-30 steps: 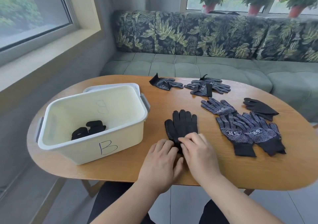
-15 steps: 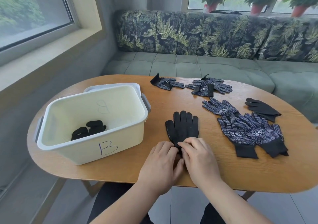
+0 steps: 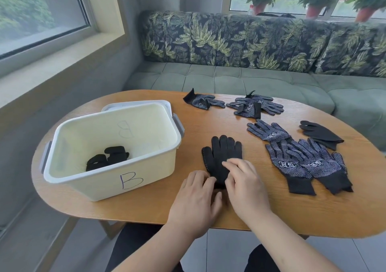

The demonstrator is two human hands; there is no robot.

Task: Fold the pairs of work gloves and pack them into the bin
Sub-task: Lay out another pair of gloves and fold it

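Note:
A black work glove pair [image 3: 222, 153] lies flat on the wooden table [image 3: 208, 209], fingers pointing away from me. My left hand [image 3: 196, 200] and my right hand [image 3: 246, 186] sit side by side on its cuff end, fingertips pinching the black fabric. The cream bin [image 3: 117, 180], marked "B", stands to the left and holds a folded black glove bundle [image 3: 107, 159]. More dotted gloves [image 3: 305, 163] lie to the right.
Further gloves lie at the back: one dotted glove [image 3: 203, 101], a dotted pair [image 3: 255, 105], another dotted glove [image 3: 267, 132] and a black glove [image 3: 320, 134]. The bin's lid [image 3: 133, 104] sits behind the bin. A green sofa [image 3: 250, 81] runs behind the table.
My right hand's fingers have crept a little further up the black glove. The left hand stays at the cuff. The camera view shifted slightly.

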